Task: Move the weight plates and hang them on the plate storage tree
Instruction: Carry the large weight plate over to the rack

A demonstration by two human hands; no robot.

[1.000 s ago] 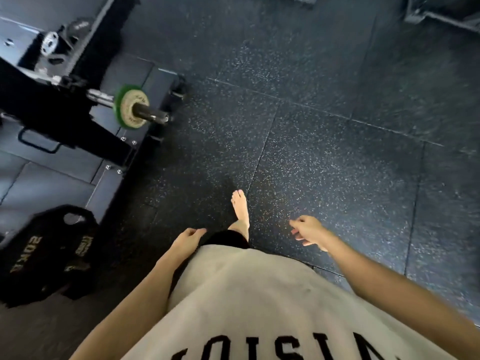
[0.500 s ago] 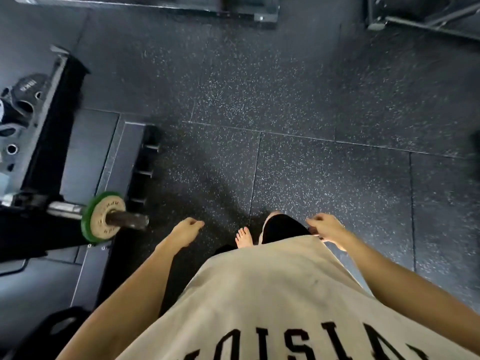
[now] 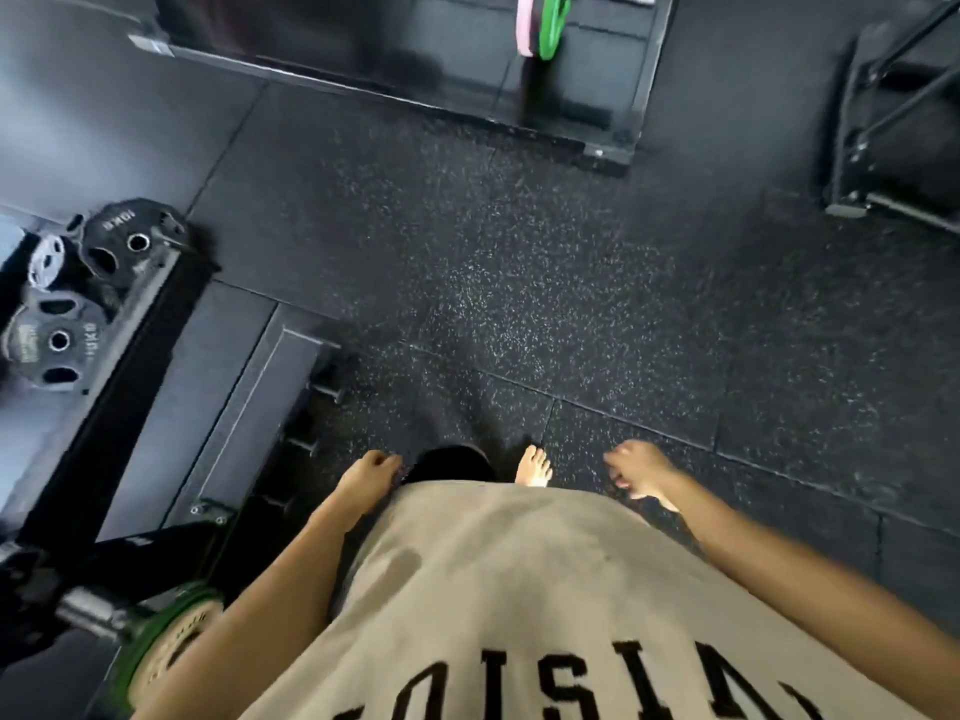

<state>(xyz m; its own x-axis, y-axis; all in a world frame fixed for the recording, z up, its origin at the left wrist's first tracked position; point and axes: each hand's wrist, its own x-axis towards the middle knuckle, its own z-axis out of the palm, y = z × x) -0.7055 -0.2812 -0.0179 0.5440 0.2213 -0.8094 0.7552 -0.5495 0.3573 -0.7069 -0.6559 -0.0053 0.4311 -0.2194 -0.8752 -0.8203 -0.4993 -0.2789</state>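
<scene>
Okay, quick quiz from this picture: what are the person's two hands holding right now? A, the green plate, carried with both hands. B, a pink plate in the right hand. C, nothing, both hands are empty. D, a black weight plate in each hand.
C: the left hand and the right hand hang loosely curled beside the shirt with nothing in them, while the green plate sits on its bar at lower left.

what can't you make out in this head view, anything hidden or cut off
- Green weight plate on the barbell: the left forearm and the bottom edge hide part of it.
- Pink and green plates: cut by the top edge, so their support is unseen.
- Black plates: lettering blurred; the left edge crops them.
- Right hand: motion blur smears the fingers.
</scene>
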